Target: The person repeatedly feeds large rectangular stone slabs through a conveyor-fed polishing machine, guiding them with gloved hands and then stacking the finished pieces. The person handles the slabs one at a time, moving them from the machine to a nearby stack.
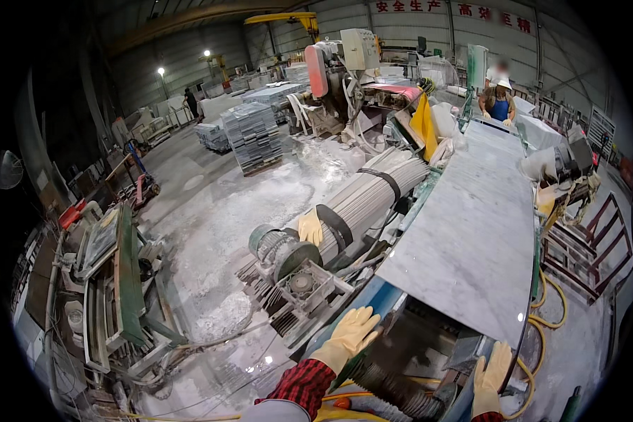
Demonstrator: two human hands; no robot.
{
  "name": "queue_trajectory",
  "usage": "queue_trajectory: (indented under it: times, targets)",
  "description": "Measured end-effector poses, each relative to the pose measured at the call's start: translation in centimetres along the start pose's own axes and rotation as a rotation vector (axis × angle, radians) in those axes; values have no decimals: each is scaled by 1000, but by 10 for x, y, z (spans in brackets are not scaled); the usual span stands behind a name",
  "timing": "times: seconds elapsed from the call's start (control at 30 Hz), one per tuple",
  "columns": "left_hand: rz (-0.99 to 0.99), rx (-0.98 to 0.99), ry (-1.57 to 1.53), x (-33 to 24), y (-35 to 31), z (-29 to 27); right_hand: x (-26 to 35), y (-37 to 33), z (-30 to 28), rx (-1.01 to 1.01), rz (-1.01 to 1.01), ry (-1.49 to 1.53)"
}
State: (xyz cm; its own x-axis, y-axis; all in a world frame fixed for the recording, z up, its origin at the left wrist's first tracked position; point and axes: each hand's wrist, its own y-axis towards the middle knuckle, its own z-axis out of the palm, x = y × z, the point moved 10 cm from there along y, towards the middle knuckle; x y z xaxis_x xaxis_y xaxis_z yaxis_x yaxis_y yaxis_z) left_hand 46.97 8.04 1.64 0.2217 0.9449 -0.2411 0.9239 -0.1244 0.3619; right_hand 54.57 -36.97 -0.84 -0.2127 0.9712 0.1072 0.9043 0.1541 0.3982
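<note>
We take the long grey-white marble slab (471,239) as our landmark; it lies flat on the machine bed and runs from just ahead of us away toward the far end of the hall.

Our left hand (350,336), in a pale yellow glove with a red plaid cuff behind it, rests at the slab's near left corner, fingers spread and laid flat on the blue machine frame (380,299) just beside the stone's edge. It pinches nothing that we can see.

Our right hand (491,373), gloved the same, sits at the slab's near right corner, fingers held together and pointing up toward the stone's near edge. Whether the fingertips touch the slab or stop just short, we cannot tell. It holds nothing.

Just below the slab's near edge, between our hands, lies a dark ribbed roller (394,387). Left of the slab a bundle of long pale bars (373,197) lies strapped with black bands, and a spare yellow glove (310,228) rests on its near end. At the slab's far end a person in a hard hat and blue apron (498,102) stands with both hands at the stone. Yellow hoses (548,309) curl along the slab's right side.
</note>
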Motion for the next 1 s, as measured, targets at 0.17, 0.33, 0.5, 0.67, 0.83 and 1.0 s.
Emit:
queue_trajectory:
  times: [0.17, 0.33, 0.5, 0.67, 0.83, 1.0]
  targets:
    - [-12, -9, -41, -3, 0, -2, -43, 6, 34, 48, 101, 0]
    - [-46, -7, -72, 3, -2, -8, -17, 11, 14, 3, 67, 62]
    - [-42, -6, -75, 2, -1, -5, -39, 11, 34, 70, 134, 21]
    - [-68, 5, -73, 2, -3, -7, -39, 13, 34, 76, 174, 51]
    - [-70, 6, -75, 3, -8, -9, -43, 8, 39, 24, 134, 60]
    - [-65, -1, -76, 2, -10, -12, -36, 3, 29, -15, 153, 109]
